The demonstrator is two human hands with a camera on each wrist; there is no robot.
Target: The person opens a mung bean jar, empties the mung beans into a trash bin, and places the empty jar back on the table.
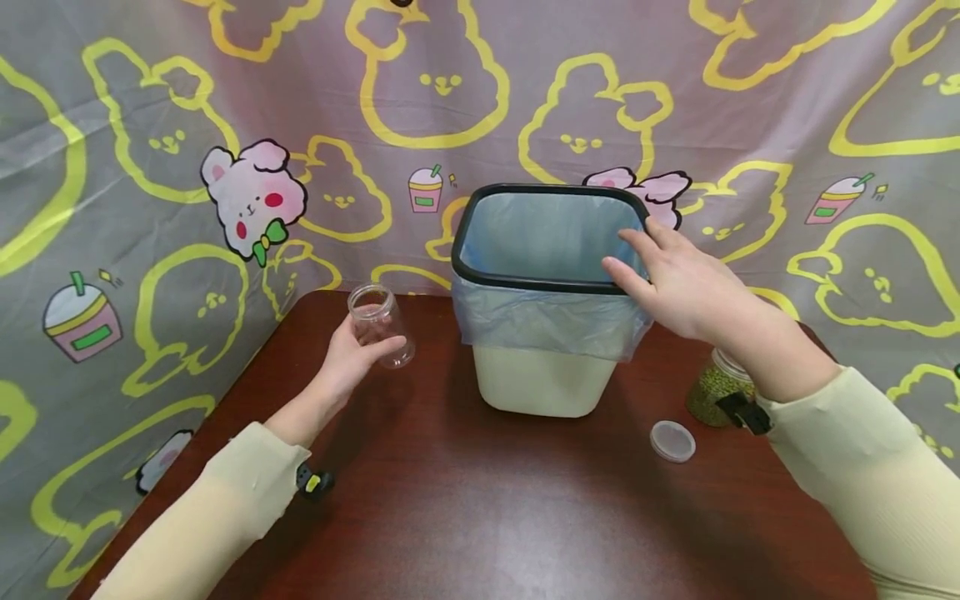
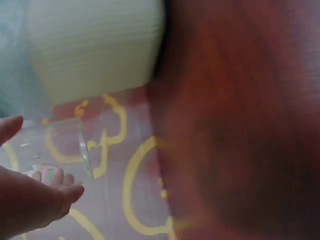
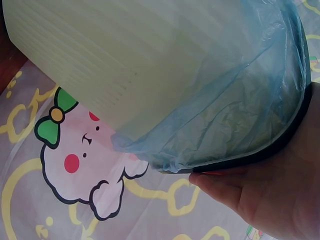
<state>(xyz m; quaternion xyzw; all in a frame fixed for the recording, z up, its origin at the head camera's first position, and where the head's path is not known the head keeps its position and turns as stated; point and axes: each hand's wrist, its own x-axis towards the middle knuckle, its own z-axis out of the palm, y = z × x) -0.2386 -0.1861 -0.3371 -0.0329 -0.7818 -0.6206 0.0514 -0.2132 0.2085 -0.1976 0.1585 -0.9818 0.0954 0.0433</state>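
Note:
My left hand (image 1: 352,354) grips a clear jar (image 1: 378,321), its thumb across the near side. The jar has no lid on and is tilted a little, left of the bin; its see-through wall also shows in the left wrist view (image 2: 70,145). At the right of the pale bin (image 1: 543,383), my right hand (image 1: 686,279) touches the black rim (image 1: 551,285), thumb and fingers stretched out over the opening. A blue bag (image 1: 547,321) lines the bin and folds down outside. In the right wrist view, part of the right hand (image 3: 270,195) lies against the rim from outside.
A jar of green beans (image 1: 708,396) stands at the right, partly hidden by the right forearm. Near it a round, translucent lid (image 1: 672,442) lies flat on the dark red-brown table (image 1: 480,508). Patterned cloth (image 1: 330,108) hangs behind and at both sides.

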